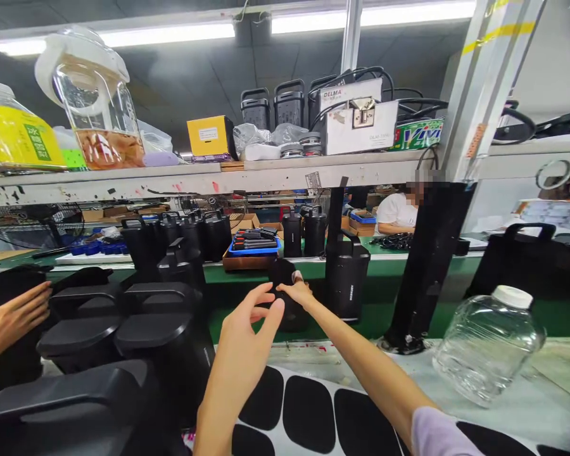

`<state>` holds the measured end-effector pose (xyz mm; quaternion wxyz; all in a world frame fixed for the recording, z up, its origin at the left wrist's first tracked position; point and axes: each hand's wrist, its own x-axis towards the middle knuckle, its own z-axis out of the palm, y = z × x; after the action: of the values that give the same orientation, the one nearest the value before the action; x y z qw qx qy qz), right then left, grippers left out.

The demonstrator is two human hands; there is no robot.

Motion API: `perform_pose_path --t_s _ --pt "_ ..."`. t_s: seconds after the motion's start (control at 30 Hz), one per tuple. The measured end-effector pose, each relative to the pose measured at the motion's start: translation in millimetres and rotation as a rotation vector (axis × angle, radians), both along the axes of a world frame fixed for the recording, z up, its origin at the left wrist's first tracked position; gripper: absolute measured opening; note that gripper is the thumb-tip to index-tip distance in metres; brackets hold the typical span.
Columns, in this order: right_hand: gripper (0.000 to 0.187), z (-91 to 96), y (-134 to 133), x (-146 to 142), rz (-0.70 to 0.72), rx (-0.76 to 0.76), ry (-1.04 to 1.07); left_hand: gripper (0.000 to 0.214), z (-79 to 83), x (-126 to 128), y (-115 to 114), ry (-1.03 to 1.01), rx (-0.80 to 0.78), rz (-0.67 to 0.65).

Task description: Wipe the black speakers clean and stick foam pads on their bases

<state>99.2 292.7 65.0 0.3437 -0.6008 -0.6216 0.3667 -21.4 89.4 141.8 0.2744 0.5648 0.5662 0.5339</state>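
My left hand [249,332] is raised in front of me, empty, its fingers curved and thumb apart. Beyond it, my right hand [295,292] reaches forward and grips a dark black case [289,316] at the green belt; part of that case is hidden behind my hands. Just right of it, a black case with a top handle and white lettering [349,278] stands upright. Below my arms lies a white sheet with black rounded-square pads [308,411].
Several black handled cases [156,323] crowd the left, where another person's hand [16,320] reaches in. A clear plastic bottle [491,342] stands right, near a black-wrapped post [425,266]. A loaded shelf [266,174] crosses overhead. A blue tray [254,250] sits behind the belt.
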Motion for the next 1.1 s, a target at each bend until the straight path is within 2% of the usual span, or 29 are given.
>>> perform_pose_path --t_s 0.1,0.2,0.27,0.37,0.43,0.5,0.6,0.73,0.77,0.87,0.97,1.1 --pt "0.039 6.5 6 -17 0.006 0.110 -0.227 0.040 -2.5 -4 6 0.036 -0.005 -0.026" --pt "0.033 30.3 4 -15 0.051 0.305 -0.359 0.040 -3.7 -5 7 0.074 0.001 -0.017" --pt "0.033 57.5 4 2 0.011 0.431 -0.416 0.038 -3.6 -5 5 0.079 0.004 -0.006" --pt "0.044 101.4 9 48 -0.181 0.547 -0.469 0.035 -2.7 -3 3 0.059 0.005 -0.014" --pt "0.044 121.6 11 80 -0.297 0.526 -0.491 0.035 -3.1 -1 5 0.024 0.017 -0.038" --pt "0.036 131.2 7 104 -0.356 0.473 -0.500 0.036 -5.8 2 11 -0.040 0.017 -0.095" --pt "0.023 133.9 -20 119 -0.348 0.487 -0.478 0.035 -17.9 14 22 -0.116 -0.038 -0.231" --pt "0.026 144.0 -90 121 -0.289 0.706 -0.332 0.044 -48.1 44 28 -0.147 -0.183 -0.410" --pt "0.029 148.5 -111 124 -0.295 0.791 -0.246 0.045 -55.8 53 27 -0.175 -0.207 -0.439" --pt "0.028 157.3 -169 138 -0.361 1.088 0.240 0.048 -70.7 80 24 -0.326 -0.192 -0.506" --pt "0.016 146.4 -208 157 -0.457 1.155 0.605 0.057 -67.8 96 18 -0.505 -0.087 -0.556" --pt "0.010 100.9 -219 170 -0.618 1.083 0.826 0.078 -44.9 98 -2 -0.676 0.010 -0.523"
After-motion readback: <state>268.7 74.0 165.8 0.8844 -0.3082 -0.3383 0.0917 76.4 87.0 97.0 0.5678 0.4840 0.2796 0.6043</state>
